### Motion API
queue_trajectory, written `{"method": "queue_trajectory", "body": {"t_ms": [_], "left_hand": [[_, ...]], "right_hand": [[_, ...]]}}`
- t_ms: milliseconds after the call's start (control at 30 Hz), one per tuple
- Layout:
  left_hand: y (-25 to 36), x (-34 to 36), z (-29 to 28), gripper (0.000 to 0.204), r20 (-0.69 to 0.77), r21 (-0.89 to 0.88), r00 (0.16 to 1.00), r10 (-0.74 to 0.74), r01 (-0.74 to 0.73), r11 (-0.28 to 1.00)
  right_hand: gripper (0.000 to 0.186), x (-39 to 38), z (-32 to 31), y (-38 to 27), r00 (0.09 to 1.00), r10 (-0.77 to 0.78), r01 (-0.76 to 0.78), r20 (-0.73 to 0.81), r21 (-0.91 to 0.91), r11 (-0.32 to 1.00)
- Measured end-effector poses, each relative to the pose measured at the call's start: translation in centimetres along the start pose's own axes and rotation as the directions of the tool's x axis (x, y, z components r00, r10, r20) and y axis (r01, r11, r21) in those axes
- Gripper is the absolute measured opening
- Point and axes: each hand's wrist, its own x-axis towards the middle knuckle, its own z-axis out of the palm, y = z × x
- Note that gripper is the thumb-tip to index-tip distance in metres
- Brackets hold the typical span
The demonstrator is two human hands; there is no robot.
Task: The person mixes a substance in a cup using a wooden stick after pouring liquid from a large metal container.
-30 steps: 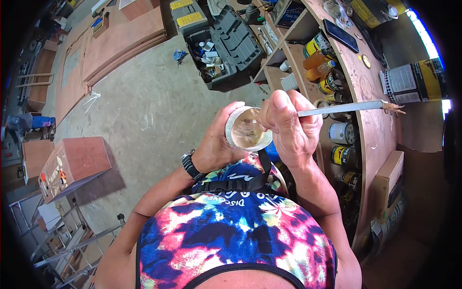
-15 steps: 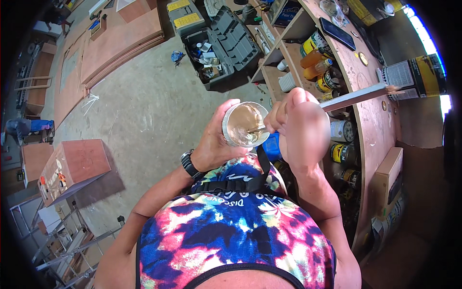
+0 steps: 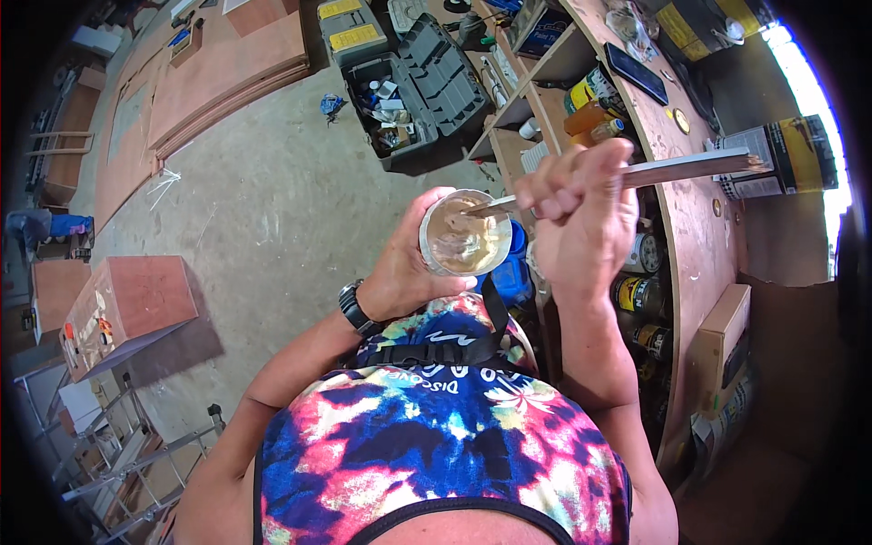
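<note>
My left hand (image 3: 404,263) grips a pale round cup (image 3: 428,238) at the middle of the head view, its fingers and thumb around the sides. Creamy beige paste (image 3: 459,241) with pale swirls fills the bottom of the cup. My right hand (image 3: 586,218) is closed round a long flat wooden stick (image 3: 681,168) with a light grey face and a splintered outer end. The stick's other end dips into the paste, and the right hand is just right of the cup, above it.
An open grey toolbox (image 3: 381,91) lies ahead on the concrete floor (image 3: 254,182). Shelving (image 3: 672,236) with cans, bottles and a phone (image 3: 636,74) runs along my right. Plywood sheets (image 3: 218,104), a wooden box (image 3: 136,300), an aluminium ladder (image 3: 136,463) and a person (image 3: 64,227) are at left.
My right hand has moved up and right, tilting the stick, whose tip now shows higher in the paste. The left hand and cup have shifted slightly up and left.
</note>
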Motion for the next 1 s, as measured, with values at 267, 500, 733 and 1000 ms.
{"method": "queue_trajectory", "body": {"t_ms": [267,500,733,1000], "left_hand": [[0.4,-0.3,0.1,0.107,-0.045,-0.059,0.999,-0.021,0.018,0.998],[1.3,-0.5,0.2,0.107,-0.052,0.137,0.997,0.05,-0.042,0.99],[1.5,-0.4,0.0,0.11,-0.015,0.463,0.979,0.204,-0.174,0.869],[1.7,-0.7,0.0,0.111,-0.008,0.464,0.96,0.279,-0.244,0.851]], "right_hand": [[0.041,0.8,-2.5,-3.4,0.961,0.19,-0.121,-0.203,0.306,0.944],[0.046,0.1,-3.4,-4.0,0.995,0.093,-0.096,0.026,0.402,0.91],[0.043,-1.5,-3.9,-4.0,0.927,-0.128,-0.008,0.354,0.358,0.934],[0.037,-1.8,-2.7,-5.3,0.827,-0.149,-0.005,0.542,0.272,0.962]]}}
